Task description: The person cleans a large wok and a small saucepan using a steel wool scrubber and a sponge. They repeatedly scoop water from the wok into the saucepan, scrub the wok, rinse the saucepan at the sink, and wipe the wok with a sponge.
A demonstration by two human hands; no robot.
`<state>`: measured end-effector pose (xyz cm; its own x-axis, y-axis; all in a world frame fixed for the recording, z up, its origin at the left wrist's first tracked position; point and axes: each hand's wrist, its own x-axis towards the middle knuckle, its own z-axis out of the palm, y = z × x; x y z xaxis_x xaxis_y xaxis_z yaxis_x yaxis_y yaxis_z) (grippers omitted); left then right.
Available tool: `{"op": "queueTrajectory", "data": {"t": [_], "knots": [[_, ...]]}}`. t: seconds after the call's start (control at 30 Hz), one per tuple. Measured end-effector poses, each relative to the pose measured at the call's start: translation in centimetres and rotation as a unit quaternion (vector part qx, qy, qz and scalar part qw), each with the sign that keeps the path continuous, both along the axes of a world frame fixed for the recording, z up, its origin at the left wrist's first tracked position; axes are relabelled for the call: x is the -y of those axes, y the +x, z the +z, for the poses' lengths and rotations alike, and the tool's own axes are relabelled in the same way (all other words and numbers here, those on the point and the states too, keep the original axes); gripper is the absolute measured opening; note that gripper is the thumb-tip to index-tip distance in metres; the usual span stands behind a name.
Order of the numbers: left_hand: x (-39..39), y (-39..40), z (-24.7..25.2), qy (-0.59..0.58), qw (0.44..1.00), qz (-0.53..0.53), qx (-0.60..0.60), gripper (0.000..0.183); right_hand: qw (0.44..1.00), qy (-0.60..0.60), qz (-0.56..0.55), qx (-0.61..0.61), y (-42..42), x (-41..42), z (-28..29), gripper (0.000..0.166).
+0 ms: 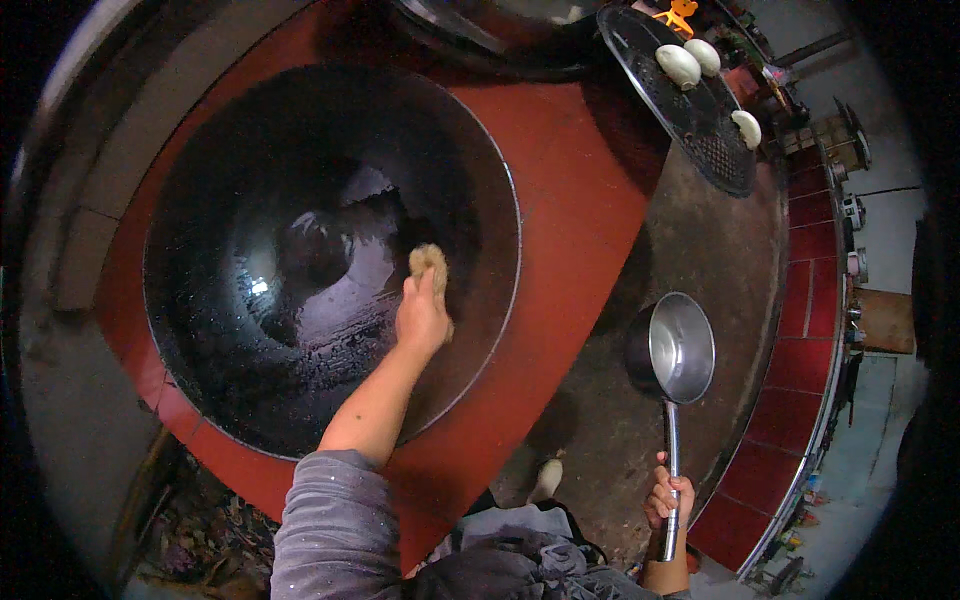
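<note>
A large dark metal wok [450, 172] is set into a red stove top, its inside wet and shiny with a little water at the bottom. My left hand [424, 315] is inside it, gripping a tan fibrous scrubber, apparently loofah [428, 257], at the right-hand inner wall. Off to the right, over the floor, my right hand [666, 495] holds the long handle of a metal water ladle [681, 349]. The ladle's bowl faces up; whether it contains liquid is unclear.
Red stove surface [555, 172] surrounds the wok. A second large pan [517, 37] sits at the top. Beside it, a dark round tray [645, 75] carries pale rounded items [678, 66]. Dry leaves and sticks [217, 517] lie lower left. A red-tiled counter [799, 382] runs along the right.
</note>
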<state>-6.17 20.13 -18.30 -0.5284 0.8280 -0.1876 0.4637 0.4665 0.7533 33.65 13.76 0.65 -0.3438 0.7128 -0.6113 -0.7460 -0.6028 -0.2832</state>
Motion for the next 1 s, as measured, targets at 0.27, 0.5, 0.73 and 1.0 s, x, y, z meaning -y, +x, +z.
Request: {"op": "queueTrajectory", "data": {"t": [0.27,0.5,0.73,1.0], "knots": [[9.4,-26.1,0.6,-0.133,0.872,0.308,-0.357,0.051,0.997,-0.007,0.021,0.071,1.8,-0.1,-2.0,0.043],[6.1,-25.3,-5.3,-0.166,0.885,0.112,-0.421,0.043,0.99,-0.097,0.045,0.092,1.8,-0.9,-4.0,0.044],[-4.7,0.2,2.4,0.143,0.964,-0.213,-0.061,0.042,0.989,-0.074,0.118,0.044,2.9,-0.5,-5.0,0.046],[-6.9,23.8,16.9,0.317,0.881,-0.341,0.079,0.051,0.978,0.04,0.201,0.025,8.2,-0.3,-2.4,0.041]]}}
